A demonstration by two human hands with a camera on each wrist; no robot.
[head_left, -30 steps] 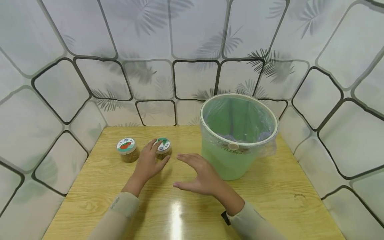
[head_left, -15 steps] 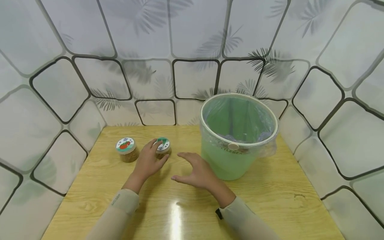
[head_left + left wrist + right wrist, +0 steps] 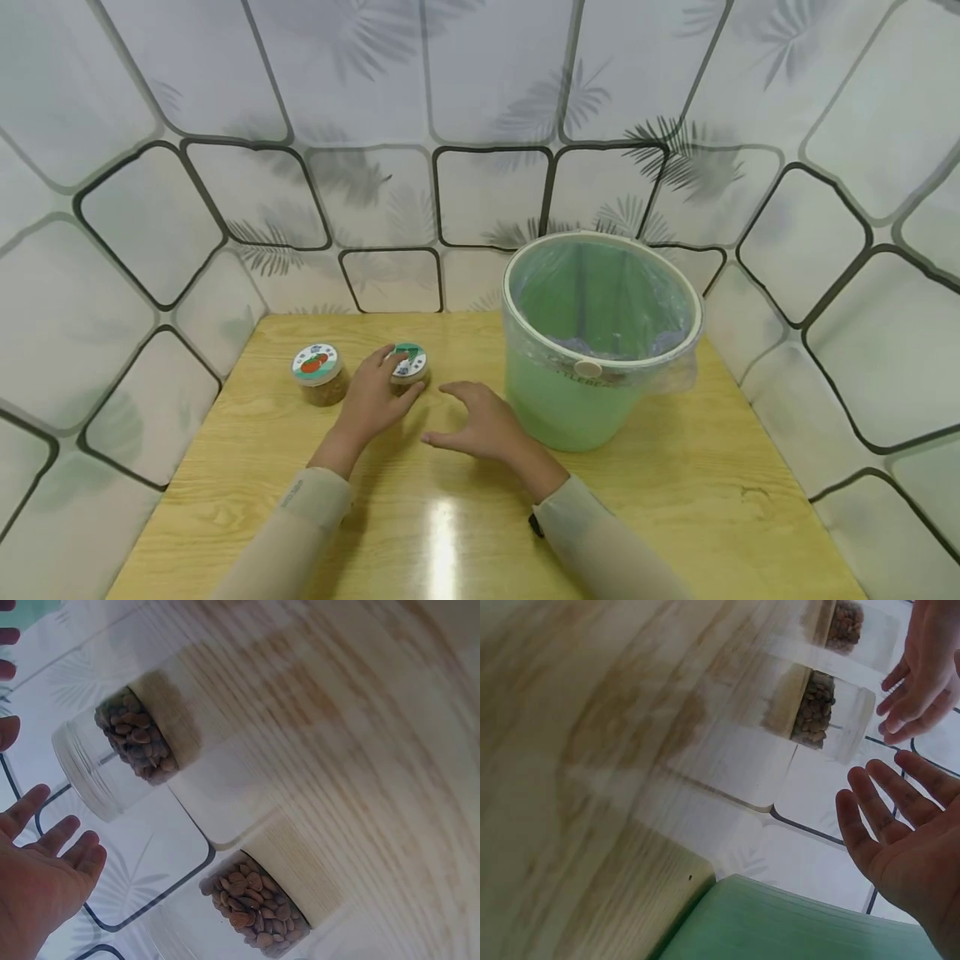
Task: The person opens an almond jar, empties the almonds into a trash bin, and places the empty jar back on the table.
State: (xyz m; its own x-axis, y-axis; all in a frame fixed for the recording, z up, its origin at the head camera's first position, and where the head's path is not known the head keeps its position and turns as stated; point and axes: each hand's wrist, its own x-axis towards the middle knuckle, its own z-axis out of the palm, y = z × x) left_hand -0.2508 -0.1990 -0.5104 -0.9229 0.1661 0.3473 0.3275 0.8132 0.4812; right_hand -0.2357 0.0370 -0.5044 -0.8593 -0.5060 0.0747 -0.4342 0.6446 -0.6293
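Observation:
A clear jar with a green-and-white lid [image 3: 410,365] stands on the table, partly filled with brown nut-like pieces [image 3: 139,735]. Beside it is my left hand [image 3: 371,398], its fingers spread and overlapping the lid in the head view. The left wrist view has that hand's relaxed fingers close to the jar's lid end. My right hand [image 3: 483,425] hovers right of the jar, thumb and fingers apart, palm turned toward it, holding nothing. Left of the left hand stands a second similar jar [image 3: 318,375], with tomatoes pictured on its lid.
A light green bucket [image 3: 570,408] lined with a clear plastic bag stands on the right, just beyond the right hand. The wooden table [image 3: 675,517] meets patterned walls [image 3: 491,196] at the back and on both sides.
My right hand has drawn slightly left and its wrist has shifted left too. The left hand stays almost still beside the jar. The jars and bucket keep their places.

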